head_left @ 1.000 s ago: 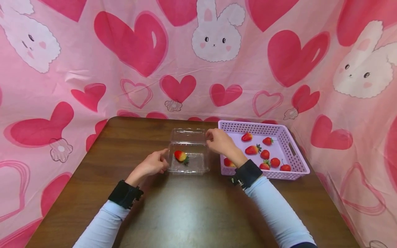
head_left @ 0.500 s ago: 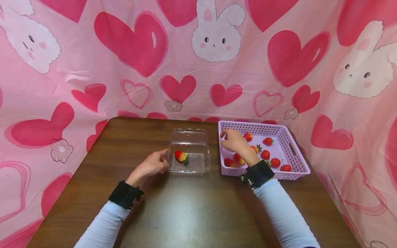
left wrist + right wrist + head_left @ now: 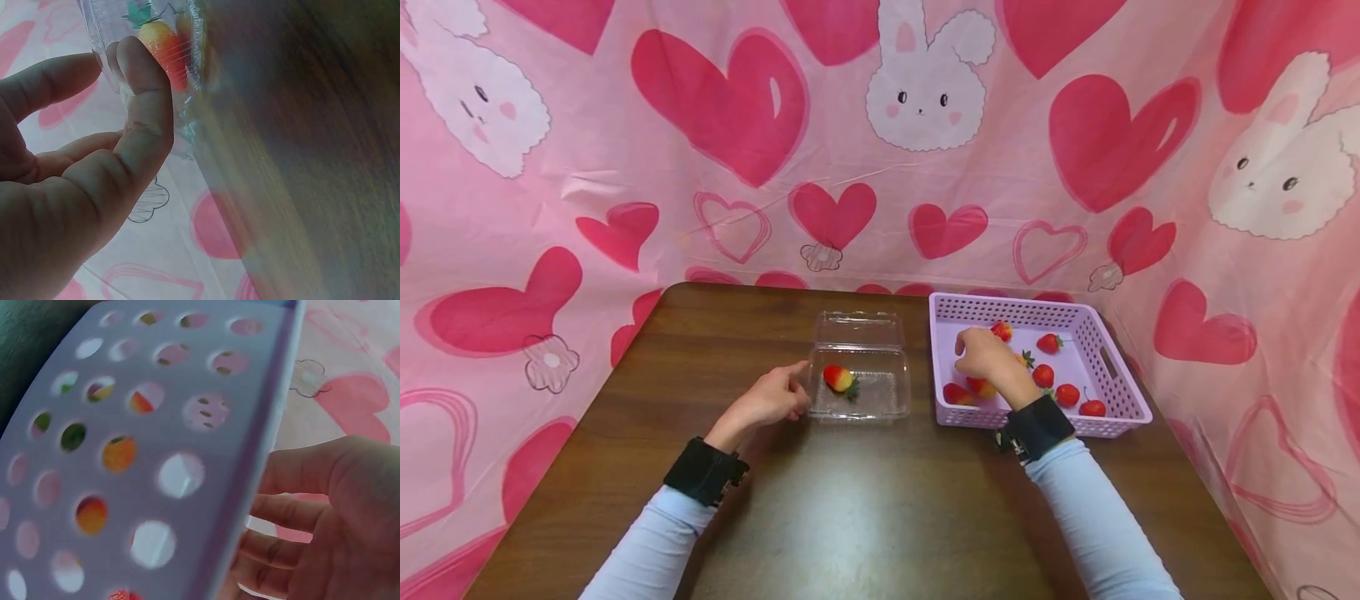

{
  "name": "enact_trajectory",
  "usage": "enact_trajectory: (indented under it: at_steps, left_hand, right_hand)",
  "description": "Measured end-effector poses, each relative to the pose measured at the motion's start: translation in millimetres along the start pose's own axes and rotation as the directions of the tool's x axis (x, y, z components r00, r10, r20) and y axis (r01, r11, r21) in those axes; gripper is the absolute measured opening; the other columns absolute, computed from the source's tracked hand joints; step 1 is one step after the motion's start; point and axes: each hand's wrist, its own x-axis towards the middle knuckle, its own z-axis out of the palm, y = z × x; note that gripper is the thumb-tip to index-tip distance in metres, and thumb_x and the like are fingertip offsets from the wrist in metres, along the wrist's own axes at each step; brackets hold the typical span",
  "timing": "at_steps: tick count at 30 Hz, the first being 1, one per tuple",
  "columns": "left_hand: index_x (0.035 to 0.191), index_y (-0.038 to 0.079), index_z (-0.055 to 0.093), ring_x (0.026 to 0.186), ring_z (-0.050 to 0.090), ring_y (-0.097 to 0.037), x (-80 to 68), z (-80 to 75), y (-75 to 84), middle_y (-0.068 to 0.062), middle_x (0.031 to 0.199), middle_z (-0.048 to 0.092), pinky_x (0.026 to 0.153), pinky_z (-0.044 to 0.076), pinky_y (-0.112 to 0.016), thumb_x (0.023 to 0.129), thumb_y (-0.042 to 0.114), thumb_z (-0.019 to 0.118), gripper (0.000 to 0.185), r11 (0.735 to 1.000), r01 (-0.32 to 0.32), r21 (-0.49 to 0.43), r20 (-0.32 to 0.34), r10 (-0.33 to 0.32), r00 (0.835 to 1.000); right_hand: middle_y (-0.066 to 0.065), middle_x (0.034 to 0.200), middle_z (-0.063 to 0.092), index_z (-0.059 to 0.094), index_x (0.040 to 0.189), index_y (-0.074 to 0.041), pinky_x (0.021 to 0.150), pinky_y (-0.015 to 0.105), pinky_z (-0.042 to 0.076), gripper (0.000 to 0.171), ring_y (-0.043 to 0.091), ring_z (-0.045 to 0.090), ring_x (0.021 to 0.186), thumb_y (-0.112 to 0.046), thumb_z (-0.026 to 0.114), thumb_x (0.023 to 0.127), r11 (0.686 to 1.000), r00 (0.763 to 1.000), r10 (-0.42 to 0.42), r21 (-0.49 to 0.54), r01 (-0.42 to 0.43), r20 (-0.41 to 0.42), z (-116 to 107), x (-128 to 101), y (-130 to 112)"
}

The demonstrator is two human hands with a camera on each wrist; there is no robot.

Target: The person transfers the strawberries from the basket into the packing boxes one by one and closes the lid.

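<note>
A clear plastic clamshell box [image 3: 859,379] sits on the dark wooden desk [image 3: 865,508], its lid tipped open at the back, with one red strawberry [image 3: 838,379] with a yellowish tip and green leaves inside. The left hand [image 3: 769,402] pinches the box's left rim between thumb and fingers. The right hand [image 3: 988,358] reaches into the lilac perforated basket [image 3: 1120,383] just beside it, fingers loosely curled over the strawberries [image 3: 1060,385] there; whether it holds one I cannot tell.

Bright even light, table glare, blurred wrist views
</note>
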Motion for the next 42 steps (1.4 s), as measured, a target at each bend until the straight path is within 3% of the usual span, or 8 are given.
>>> enact_trajectory:
  at_steps: [6,18,26,42]
  left_hand:
    - [0.162,-0.005,0.031,0.076,0.063,-0.027,-0.4,0.4,-0.8,-0.014,0.09,0.06,0.079,0.061,-0.04,0.098,0.0,0.063,0.072,1.0,0.006,-0.007,0.004,-0.006,1.0]
    - [0.162,-0.006,0.03,0.077,0.064,-0.028,-1.4,0.2,-0.5,-0.014,0.09,0.06,0.081,0.061,-0.042,0.098,0.0,0.062,0.071,1.0,-0.001,-0.006,0.007,0.001,1.0]
    - [0.162,-0.006,0.031,0.077,0.063,-0.031,-2.4,-0.3,1.7,-0.014,0.089,0.06,0.08,0.061,-0.042,0.098,0.0,0.064,0.072,1.0,0.001,-0.002,-0.002,-0.001,1.0]
    - [0.161,-0.007,0.031,0.076,0.062,-0.026,0.3,-0.4,-0.6,-0.013,0.087,0.061,0.079,0.061,-0.041,0.096,0.0,0.063,0.073,1.0,-0.009,-0.018,0.018,0.01,1.0]
  right_hand:
    - [0.012,0.094,0.064,0.065,0.106,-0.002,0.073,0.04,0.053,0.023,0.028,0.06,0.083,-0.014,0.073,0.088,0.997,0.993,0.074,-0.041,-0.07,0.096,3.9,-2.6,7.3]
    - [0.015,0.096,0.063,0.064,0.107,0.0,0.084,0.045,0.053,0.022,0.032,0.059,0.092,-0.012,0.071,0.09,0.992,0.977,0.123,-0.061,-0.114,0.172,13.3,-2.7,20.3]
    - [0.016,0.099,0.064,0.064,0.111,0.0,0.091,0.049,0.054,0.025,0.033,0.06,0.094,-0.011,0.074,0.091,0.988,0.97,0.15,-0.071,-0.139,0.189,14.7,-2.8,21.7]
    - [0.014,0.093,0.064,0.063,0.101,-0.001,0.084,0.047,0.052,0.016,0.032,0.059,0.089,-0.008,0.071,0.088,0.994,0.985,0.084,-0.078,-0.073,0.153,18.5,-4.4,26.1]
